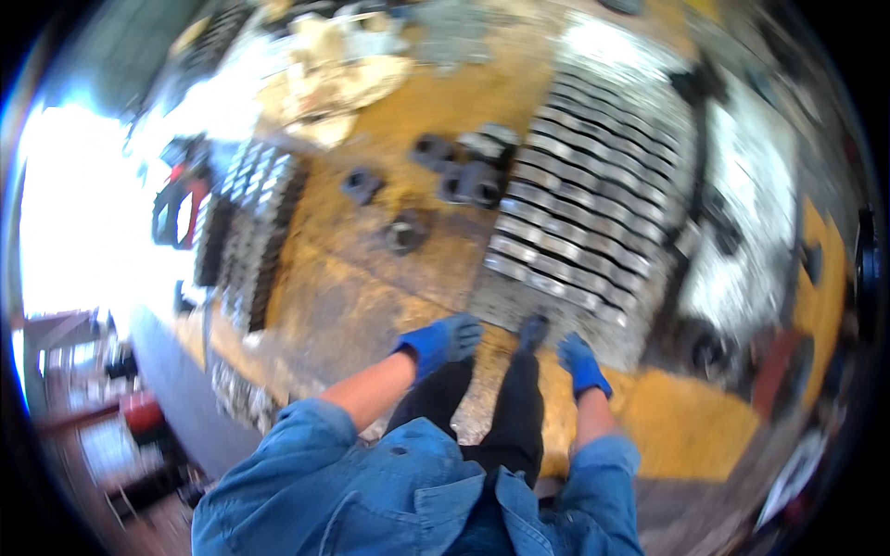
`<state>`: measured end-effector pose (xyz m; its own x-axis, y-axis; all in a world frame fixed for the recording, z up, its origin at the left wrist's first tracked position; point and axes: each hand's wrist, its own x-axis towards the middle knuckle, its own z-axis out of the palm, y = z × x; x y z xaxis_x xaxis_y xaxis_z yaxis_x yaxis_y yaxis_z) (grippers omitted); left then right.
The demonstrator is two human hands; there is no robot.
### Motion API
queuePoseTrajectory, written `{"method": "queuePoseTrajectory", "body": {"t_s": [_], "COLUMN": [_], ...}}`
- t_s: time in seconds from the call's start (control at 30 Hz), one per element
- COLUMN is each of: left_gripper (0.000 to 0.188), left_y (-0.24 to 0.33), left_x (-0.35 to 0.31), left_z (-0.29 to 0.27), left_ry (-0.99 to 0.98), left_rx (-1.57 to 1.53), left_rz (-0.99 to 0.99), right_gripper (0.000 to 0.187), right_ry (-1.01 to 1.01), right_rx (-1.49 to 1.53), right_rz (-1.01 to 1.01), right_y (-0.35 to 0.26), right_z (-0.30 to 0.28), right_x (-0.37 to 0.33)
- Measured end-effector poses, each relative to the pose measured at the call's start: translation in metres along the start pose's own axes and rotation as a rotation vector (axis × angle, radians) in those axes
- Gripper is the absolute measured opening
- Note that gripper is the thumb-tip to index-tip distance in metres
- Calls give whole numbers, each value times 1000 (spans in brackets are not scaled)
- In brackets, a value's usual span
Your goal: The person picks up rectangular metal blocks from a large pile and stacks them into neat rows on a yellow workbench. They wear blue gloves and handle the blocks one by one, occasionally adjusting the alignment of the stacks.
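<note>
My left hand [441, 343], in a blue glove with grey fingers, hangs in front of my left leg. Its fingers stretch to the right, with nothing visible in them. Off to the right, my right hand [582, 364] wears a blue glove beside the near edge of a grey metal plate [505, 301]; its fingers are smeared by motion. On that plate stand several close rows of shiny metal blocks [584, 199], beyond both hands. A few dark, holed metal blocks [471, 183] sit on the yellowish floor ahead, and another such block [405, 233] lies nearer.
At the left stands a stack of metal parts [252, 222], with a red and black object [190, 208] behind it. Crumpled pale sheeting [324, 79] lies at the far left. A silvery covered surface [742, 204] runs along the right. My shoe [532, 332] is by the plate's edge.
</note>
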<state>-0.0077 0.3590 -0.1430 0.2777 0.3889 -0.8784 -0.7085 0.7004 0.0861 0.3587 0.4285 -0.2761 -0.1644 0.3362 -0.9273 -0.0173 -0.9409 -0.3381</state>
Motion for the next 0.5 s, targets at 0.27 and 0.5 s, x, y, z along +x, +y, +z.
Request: {"method": "queuePoseTrajectory", "body": {"t_s": [0.27, 0.5], "left_gripper": [35, 27], "left_y": [-11, -19], "left_x": [-11, -21], "left_z": [33, -31], "left_ry": [-33, 20], "left_rx": [-117, -332], "left_rz": [66, 58], "right_gripper": [62, 43], "right_ry": [-2, -72], "right_rx": [-307, -338], "right_rz": [47, -110], "right_y": [-61, -57], "right_z": [-39, 58], "right_x": [40, 15]}}
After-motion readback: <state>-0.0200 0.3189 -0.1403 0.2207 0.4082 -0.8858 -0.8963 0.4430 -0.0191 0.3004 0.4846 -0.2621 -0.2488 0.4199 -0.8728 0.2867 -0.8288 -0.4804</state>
